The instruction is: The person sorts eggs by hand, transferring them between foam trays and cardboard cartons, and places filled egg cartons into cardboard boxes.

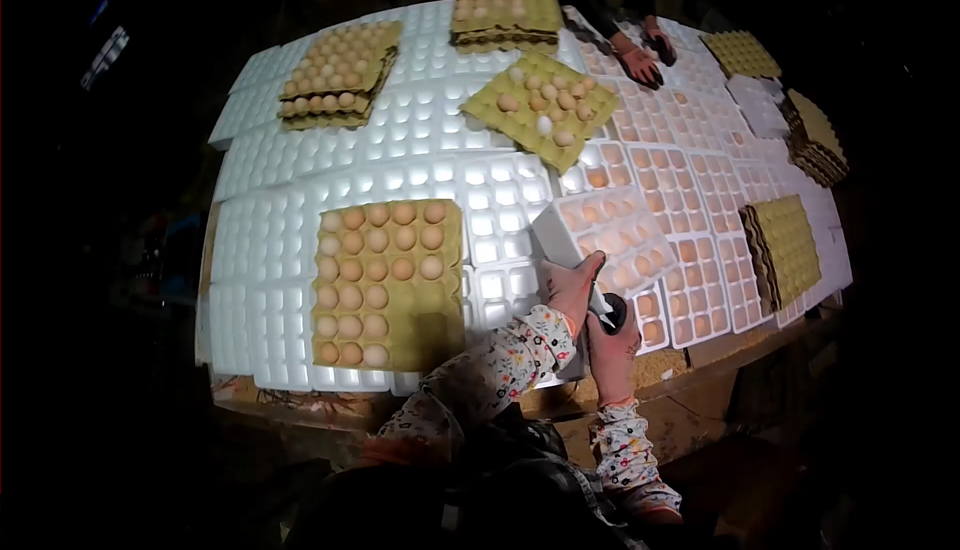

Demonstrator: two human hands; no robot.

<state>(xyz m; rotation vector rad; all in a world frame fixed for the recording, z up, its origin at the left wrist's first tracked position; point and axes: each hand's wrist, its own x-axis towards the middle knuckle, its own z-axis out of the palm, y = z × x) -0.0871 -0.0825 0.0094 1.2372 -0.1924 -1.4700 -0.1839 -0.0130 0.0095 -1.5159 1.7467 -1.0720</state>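
My left hand (568,290) is closed on the near edge of a white foam egg tray (560,240), its thumb along the edge. This tray holds several eggs and is tilted, raised above the trays around it. Just right of and below that hand, my right hand (614,350) has its fingers curled in, with dark glove material showing. Something small and white shows by its fingers; I cannot make out what it is. Left of my hands lies a yellowish pulp tray (425,325) of brown eggs, its near right cells without eggs.
White foam trays (270,240) cover the table. Stacked pulp trays of eggs (335,70) (505,10) stand at the back, and an angled pulp tray (490,105) holds scattered eggs. More pulp trays (785,250) lie right. Across the table are a co-worker's gloved hands (640,58).
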